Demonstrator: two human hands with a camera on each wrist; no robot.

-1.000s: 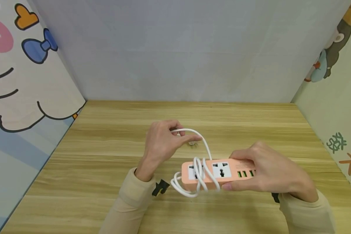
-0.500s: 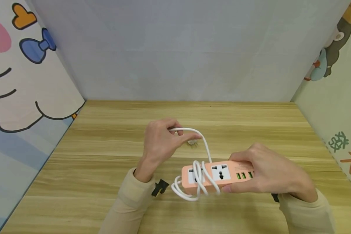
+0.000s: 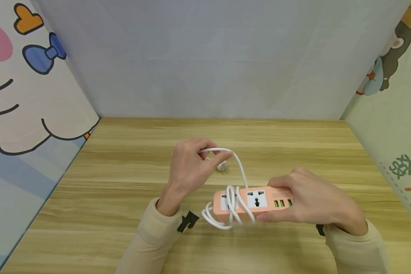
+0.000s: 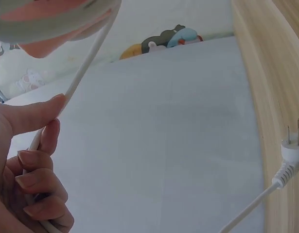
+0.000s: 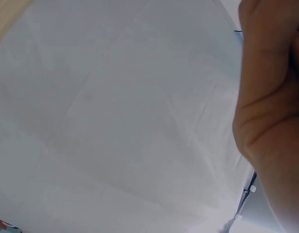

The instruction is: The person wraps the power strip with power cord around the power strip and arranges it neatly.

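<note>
In the head view, your left hand is just left of the frame's centre, thumb and index finger pinching a white cord. The left wrist view shows your other fingers curled round the cord too, at the frame's lower left.

Your right hand, right of centre in the lower half of the head view, grips the right end of a peach power strip, with your thumb along its near edge. The strip lies almost level across the frame, below centre, its white sockets and green-lined ports facing up. Loops of cord wrap its left end and hang past it; one length arches from its far edge up to your left hand. In the right wrist view only part of your hand and arm shows, along the right edge.

The white plug is near your left thumb, its pins towards the lower right of the head view; you can't tell whether it touches the wood-grain desk. A pale backdrop fills the top centre, with a cartoon panel at upper left.
</note>
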